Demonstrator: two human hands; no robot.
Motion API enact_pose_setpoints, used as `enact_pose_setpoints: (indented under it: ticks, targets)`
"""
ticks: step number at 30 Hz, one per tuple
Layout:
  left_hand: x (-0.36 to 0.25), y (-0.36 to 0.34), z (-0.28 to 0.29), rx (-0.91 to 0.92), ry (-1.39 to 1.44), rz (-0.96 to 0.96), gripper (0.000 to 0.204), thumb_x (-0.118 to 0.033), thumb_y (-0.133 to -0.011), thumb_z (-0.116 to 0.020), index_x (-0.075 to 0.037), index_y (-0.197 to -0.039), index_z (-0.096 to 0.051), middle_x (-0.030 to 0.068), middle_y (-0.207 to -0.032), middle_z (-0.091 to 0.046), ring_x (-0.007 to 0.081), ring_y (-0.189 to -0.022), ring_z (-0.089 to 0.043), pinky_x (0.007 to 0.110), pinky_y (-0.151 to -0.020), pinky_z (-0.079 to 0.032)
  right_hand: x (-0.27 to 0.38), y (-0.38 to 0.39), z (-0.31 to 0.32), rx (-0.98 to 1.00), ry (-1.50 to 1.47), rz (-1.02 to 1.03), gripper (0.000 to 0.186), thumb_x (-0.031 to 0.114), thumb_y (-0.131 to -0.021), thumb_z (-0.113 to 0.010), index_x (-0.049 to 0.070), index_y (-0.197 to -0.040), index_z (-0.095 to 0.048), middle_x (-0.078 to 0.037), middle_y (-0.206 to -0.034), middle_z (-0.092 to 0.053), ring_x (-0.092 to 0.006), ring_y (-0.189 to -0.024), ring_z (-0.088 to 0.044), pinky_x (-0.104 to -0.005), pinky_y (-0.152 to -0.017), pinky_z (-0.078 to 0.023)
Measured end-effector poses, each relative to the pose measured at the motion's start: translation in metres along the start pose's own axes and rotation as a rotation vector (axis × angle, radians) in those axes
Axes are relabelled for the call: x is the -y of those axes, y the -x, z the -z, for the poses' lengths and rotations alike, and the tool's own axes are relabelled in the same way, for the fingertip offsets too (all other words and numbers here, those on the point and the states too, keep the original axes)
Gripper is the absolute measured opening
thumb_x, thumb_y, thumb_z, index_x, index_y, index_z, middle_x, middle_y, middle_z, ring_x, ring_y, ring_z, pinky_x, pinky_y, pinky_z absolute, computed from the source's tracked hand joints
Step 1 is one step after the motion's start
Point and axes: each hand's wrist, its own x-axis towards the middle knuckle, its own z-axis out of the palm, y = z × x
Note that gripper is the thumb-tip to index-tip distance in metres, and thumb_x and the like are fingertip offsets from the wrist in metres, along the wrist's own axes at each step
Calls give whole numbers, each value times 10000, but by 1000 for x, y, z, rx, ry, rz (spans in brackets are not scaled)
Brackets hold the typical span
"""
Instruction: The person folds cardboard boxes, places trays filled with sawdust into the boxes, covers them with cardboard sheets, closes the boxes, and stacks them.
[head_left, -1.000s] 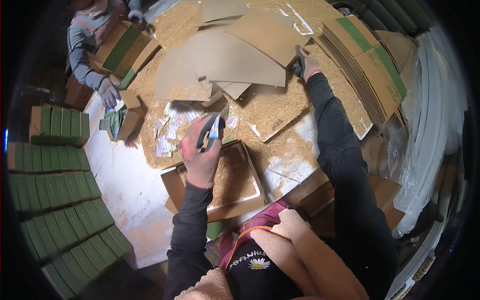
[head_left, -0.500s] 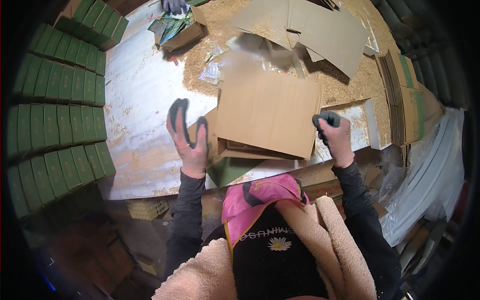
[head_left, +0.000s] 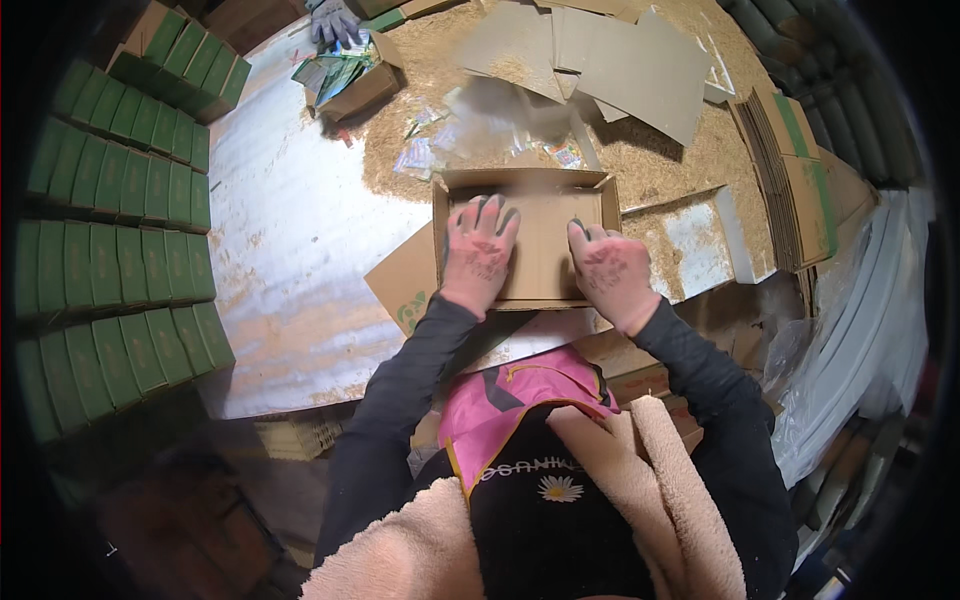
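An uncovered brown cardboard box (head_left: 545,180) stands in front of me at the near edge of the table, its bare inside facing up. My left hand (head_left: 480,255), in a pink and dark work glove, reaches over the box's left wall with fingers stretched flat inside it. Across the right wall lies my right hand (head_left: 612,275), gloved alike, fingers curled and thumb toward the box's middle. Whatever those fingers may hold is hidden. Under the box's left side sticks out a flat cardboard piece (head_left: 402,280) with green print.
Green boxes (head_left: 120,255) stand in stacked rows at the left. A co-worker's gloved hand (head_left: 333,22) is at a small carton (head_left: 370,88) of colourful packets. Grey cardboard sheets (head_left: 645,75) lie on shavings at the back; flattened cartons (head_left: 785,185) stand at the right.
My hands have moved from either side into the box. Its inside now shows, where a closed brown cardboard face showed before. The co-worker's hand reaches further into view.
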Motion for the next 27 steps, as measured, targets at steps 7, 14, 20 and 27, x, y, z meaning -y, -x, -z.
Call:
enact_pose_setpoints:
  ticks: [7,14,20,27]
  targets:
    - [133,74,-50,22,1697,919,354,-154,-923,-515,-20,-1250,-485,81,-1017,-616,167,-877,-598,305,-759,-507,-121,27,-106,188,-1621,-641,386,127,-835,-571,0,-1196,-516,-138,-1014,-624,-180,-840,-610,-301,-708,-490]
    - [64,58,-87,92,1084,721,811,-383,-698,-762,24,-1294,-391,211,-1089,-605,308,-1000,-593,352,-864,-474,-88,8,-227,-37,-521,410,283,82,-891,-509,28,-1167,-546,-207,-1123,-564,-316,-1086,-537,-357,-964,-408]
    - [107,119,-32,-57,1067,728,682,-274,-785,-683,-52,-1360,-393,116,-1133,-596,169,-981,-586,292,-846,-462,-50,-23,-182,276,-1847,-153,326,245,-923,-500,-13,-1112,-563,-66,-1043,-598,-142,-933,-550,-304,-832,-440]
    - [291,303,269,-1385,486,625,311,-75,-902,-541,37,-1192,-543,84,-1107,-621,136,-987,-577,245,-869,-439,194,-173,-18,420,-2323,-13,333,275,-973,-426,14,-1139,-550,-88,-1065,-604,-146,-949,-550,-309,-864,-443]
